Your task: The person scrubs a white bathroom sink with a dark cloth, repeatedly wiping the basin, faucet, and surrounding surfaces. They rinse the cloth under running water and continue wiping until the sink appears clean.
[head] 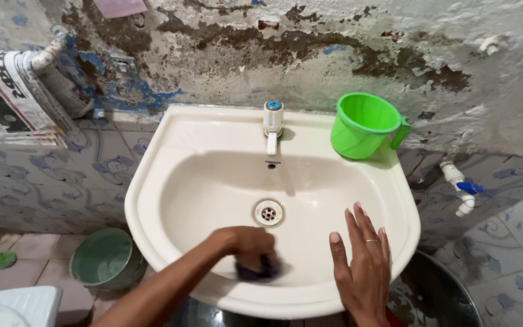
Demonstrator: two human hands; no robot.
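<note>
We press the dark scrubber [260, 268], pinched in our left hand [250, 247], firmly against the basin [213, 181] wall, right hand [363, 261] fingers spread bracing the rim.

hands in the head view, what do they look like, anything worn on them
Both arms are bare, with no sleeves or gloves in view. The right hand wears a thin, pale metal ring on one finger. The left hand shows no ring, watch or bracelet.
</note>
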